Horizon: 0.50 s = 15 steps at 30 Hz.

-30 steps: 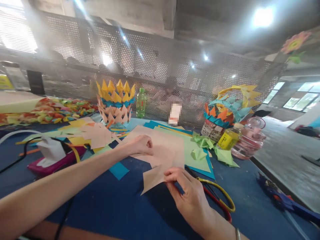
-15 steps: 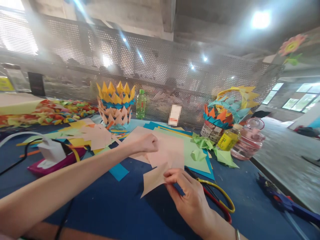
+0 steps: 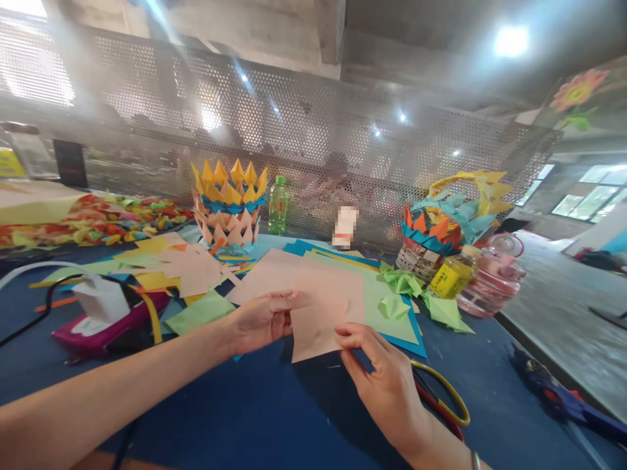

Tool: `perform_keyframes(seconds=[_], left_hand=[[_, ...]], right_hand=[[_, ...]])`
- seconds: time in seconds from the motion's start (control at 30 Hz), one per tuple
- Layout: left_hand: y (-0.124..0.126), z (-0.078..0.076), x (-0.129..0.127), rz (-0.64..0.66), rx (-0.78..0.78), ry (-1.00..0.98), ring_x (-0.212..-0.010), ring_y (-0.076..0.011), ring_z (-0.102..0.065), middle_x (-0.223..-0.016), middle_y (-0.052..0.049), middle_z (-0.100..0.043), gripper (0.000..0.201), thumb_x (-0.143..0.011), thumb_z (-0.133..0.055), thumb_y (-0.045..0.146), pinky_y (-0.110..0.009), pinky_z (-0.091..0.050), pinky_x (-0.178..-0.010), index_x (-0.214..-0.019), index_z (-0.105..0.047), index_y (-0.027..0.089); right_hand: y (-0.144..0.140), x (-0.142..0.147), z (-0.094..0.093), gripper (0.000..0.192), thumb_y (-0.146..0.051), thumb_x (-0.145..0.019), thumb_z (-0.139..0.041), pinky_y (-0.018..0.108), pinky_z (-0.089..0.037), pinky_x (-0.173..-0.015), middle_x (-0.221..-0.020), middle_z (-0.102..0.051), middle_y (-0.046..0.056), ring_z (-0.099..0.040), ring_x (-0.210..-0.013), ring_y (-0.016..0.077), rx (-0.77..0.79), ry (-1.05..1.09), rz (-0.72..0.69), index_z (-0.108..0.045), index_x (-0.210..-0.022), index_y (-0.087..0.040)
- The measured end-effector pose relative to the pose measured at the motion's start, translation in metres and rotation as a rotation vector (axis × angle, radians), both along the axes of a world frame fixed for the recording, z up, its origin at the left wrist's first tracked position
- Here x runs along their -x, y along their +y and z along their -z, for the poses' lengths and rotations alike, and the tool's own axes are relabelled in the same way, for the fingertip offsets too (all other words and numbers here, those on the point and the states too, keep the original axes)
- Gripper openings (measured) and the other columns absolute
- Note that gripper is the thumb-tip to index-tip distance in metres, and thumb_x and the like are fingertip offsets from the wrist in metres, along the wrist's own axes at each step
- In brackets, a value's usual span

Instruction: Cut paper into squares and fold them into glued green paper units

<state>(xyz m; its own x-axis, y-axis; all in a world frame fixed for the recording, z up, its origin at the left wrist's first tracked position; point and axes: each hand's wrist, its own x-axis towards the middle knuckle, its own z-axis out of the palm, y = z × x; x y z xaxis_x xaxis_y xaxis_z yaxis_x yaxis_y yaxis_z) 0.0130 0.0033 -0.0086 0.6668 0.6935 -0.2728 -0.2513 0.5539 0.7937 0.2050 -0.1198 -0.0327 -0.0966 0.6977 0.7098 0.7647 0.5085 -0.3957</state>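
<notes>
A small, pale pink paper square (image 3: 318,329) is held up a little above the table, its surface nearly flat. My right hand (image 3: 382,378) pinches its lower right edge between thumb and fingertips. At the upper left corner, my left hand (image 3: 264,320) has its fingers closed on the paper, though the thumb partly covers that grip. Behind the square lies a stack of larger pink sheets (image 3: 264,274), with pale green paper (image 3: 377,313) and blue sheets under and beside it. Scissors with yellow and red handles (image 3: 453,391) lie beside my right hand, partly hidden by it.
Folded-paper baskets stand at the back, one orange and pink (image 3: 228,209), another with a handle (image 3: 431,228). Near them are a green bottle (image 3: 277,205), a yellow-labelled bottle (image 3: 453,274) and a pink jug (image 3: 492,281). A power strip (image 3: 108,326) lies left; a glue gun (image 3: 553,391) right.
My left hand has come down and back from above the sheets to the square's left side, opening from a fist to grip it. The square is now turned flatter toward me.
</notes>
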Motion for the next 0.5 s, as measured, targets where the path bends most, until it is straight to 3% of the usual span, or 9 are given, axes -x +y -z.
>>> perform_keyframes(seconds=[0.13,0.37,0.5], left_hand=[[0.0044,0.0046,-0.0008,0.006,0.037,-0.081,-0.074,-0.0135,-0.070,-0.083,-0.004,-0.075,0.016,-0.088,-0.057,0.008,-0.024,-0.056,-0.070,-0.078,-0.068,0.013],[-0.0002,0.0067,-0.0005,0.027,0.078,-0.149,-0.080,-0.0161,-0.071,-0.089,-0.008,-0.075,0.017,-0.090,-0.053,0.010,-0.027,-0.055,-0.077,-0.091,-0.070,0.011],[0.0004,0.0073,-0.0016,0.045,0.055,-0.188,-0.073,-0.0154,-0.071,-0.084,-0.007,-0.075,0.017,-0.089,-0.054,0.010,-0.025,-0.055,-0.074,-0.085,-0.071,0.012]], right_hand=[[0.0046,-0.0028,0.0015,0.018,-0.006,-0.086,-0.056,0.024,-0.054,-0.083,-0.096,-0.071,0.004,-0.069,-0.091,0.0155,0.021,0.015,0.026,-0.063,-0.092,-0.021],[0.0055,-0.0025,-0.0017,0.025,-0.006,-0.088,-0.056,0.019,-0.054,-0.082,-0.096,-0.072,0.004,-0.070,-0.086,0.0124,-0.047,0.057,0.014,-0.072,-0.101,-0.020],[0.0063,-0.0017,-0.0012,0.024,-0.005,-0.087,-0.057,0.019,-0.054,-0.081,-0.095,-0.072,0.005,-0.070,-0.085,0.0125,-0.041,0.072,0.027,-0.074,-0.099,-0.018]])
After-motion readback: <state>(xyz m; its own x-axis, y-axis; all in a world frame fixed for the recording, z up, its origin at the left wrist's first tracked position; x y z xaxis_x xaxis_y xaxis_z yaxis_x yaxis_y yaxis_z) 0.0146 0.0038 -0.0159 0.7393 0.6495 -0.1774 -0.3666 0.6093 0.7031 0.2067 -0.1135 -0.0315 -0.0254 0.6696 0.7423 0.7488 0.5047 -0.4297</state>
